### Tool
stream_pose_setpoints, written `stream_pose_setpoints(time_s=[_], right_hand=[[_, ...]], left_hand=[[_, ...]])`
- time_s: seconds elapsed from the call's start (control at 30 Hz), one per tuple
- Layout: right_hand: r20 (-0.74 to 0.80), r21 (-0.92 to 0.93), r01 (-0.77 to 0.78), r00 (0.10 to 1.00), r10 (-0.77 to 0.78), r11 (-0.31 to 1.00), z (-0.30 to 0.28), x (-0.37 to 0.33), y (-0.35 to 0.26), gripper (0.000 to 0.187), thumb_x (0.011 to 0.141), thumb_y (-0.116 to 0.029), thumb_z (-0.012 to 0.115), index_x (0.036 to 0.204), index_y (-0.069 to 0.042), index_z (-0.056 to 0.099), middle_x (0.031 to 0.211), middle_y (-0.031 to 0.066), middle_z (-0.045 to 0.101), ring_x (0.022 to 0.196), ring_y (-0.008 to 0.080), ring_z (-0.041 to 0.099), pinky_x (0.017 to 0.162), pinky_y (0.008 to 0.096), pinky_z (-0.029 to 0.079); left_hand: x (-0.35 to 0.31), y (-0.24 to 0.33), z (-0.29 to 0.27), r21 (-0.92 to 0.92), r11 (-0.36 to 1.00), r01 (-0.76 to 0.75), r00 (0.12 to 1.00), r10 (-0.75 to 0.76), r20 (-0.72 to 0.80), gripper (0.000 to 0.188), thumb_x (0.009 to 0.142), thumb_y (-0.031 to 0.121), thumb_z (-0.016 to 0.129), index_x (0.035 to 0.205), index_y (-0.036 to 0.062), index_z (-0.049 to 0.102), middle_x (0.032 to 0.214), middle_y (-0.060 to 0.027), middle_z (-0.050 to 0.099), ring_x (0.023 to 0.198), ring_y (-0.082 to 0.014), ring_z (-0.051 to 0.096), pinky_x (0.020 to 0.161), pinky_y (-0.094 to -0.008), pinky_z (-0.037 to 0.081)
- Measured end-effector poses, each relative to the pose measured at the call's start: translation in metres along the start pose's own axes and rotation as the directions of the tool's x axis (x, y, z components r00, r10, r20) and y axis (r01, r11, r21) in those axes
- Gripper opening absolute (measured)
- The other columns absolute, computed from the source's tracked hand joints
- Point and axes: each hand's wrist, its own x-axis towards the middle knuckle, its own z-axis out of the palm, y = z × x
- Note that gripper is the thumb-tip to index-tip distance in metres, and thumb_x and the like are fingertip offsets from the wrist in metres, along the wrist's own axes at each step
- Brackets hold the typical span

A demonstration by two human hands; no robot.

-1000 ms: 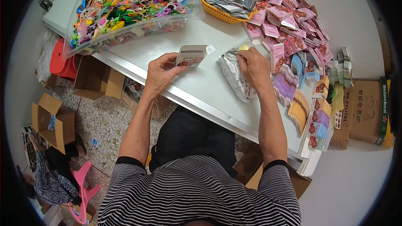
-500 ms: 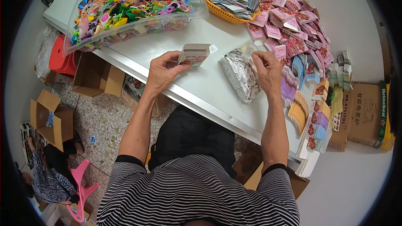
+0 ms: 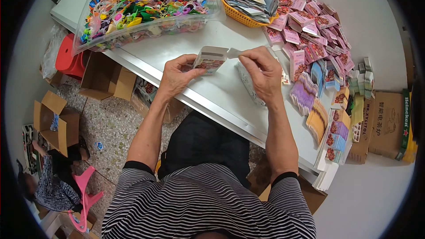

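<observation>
My left hand (image 3: 178, 76) grips a small printed cardboard box (image 3: 210, 64) between thumb and fingers, held up over the white table with its open end away from me. My right hand (image 3: 262, 73) is closed in a pinch at the box's right side. At its fingertips shows a small greyish-white flat piece (image 3: 233, 53); whether this is a sachet or the box's end flap I cannot tell. Under my right hand lies a clear bag of silvery sachets (image 3: 249, 82), largely covered by the hand.
A clear plastic tub (image 3: 146, 26) of colourful small toys stands far left, beside a yellow basket (image 3: 245, 17) of flat packets. Pink boxes (image 3: 305, 26) pile up at the far right, near stacks of purple cartons (image 3: 303, 93). Another person (image 3: 57, 186) sits at lower left.
My right hand has moved left from the bag of sachets to the box's open end. The left hand keeps its hold on the box.
</observation>
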Motion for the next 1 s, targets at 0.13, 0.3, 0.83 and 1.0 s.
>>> stream_pose_setpoints(time_s=[0.13,0.3,0.83,1.0], right_hand=[[0.066,0.015,0.044,0.997,-0.045,0.999,0.02,0.008,0.003,0.009,0.091,-0.002,0.07,0.1,-0.001,0.072,0.086,0.0039,0.061,0.077,0.012,0.056,0.069,0.0249,0.044],[0.153,-0.085,-0.008,0.988,0.021,0.996,0.03,0.011,0.011,0.013,0.091,-0.003,0.069,0.103,-0.002,0.073,0.085,0.0044,0.061,0.076,0.0118,0.055,0.068,0.0252,0.044],[0.253,0.45,-0.496,0.869,0.426,0.743,0.042,-0.051,0.019,0.03,0.102,-0.019,0.06,0.123,0.0,0.067,0.083,0.0042,0.064,0.073,0.0098,0.061,0.059,0.024,0.05],[0.264,0.424,-0.559,0.829,0.493,0.712,0.041,-0.048,0.015,0.026,0.1,-0.017,0.062,0.119,-0.001,0.069,0.075,0.0008,0.062,0.064,0.0075,0.055,0.057,0.0224,0.045]], left_hand=[[-0.001,0.001,-0.004,-0.031,1.0,0.006,1.0,-0.006,0.018,0.037,0.08,0.006,0.083,0.115,-0.0003,0.071,0.098,-0.008,0.075,0.086,-0.0127,0.068,0.08,-0.0266,0.055],[0.001,0.0,-0.009,-0.006,1.0,0.009,1.0,-0.009,0.019,0.037,0.08,0.006,0.082,0.114,-0.0004,0.071,0.098,-0.0084,0.075,0.086,-0.0129,0.068,0.08,-0.027,0.055],[-0.027,0.016,0.007,0.394,0.918,-0.045,0.992,-0.004,0.123,0.034,0.081,0.009,0.081,0.114,0.0041,0.072,0.108,-0.0079,0.072,0.102,-0.0162,0.065,0.088,-0.03,0.051],[-0.036,0.036,0.007,0.525,0.844,-0.109,0.986,0.024,0.166,0.036,0.083,0.008,0.079,0.118,0.0031,0.071,0.116,-0.0065,0.07,0.103,-0.0134,0.063,0.086,-0.0291,0.05]])
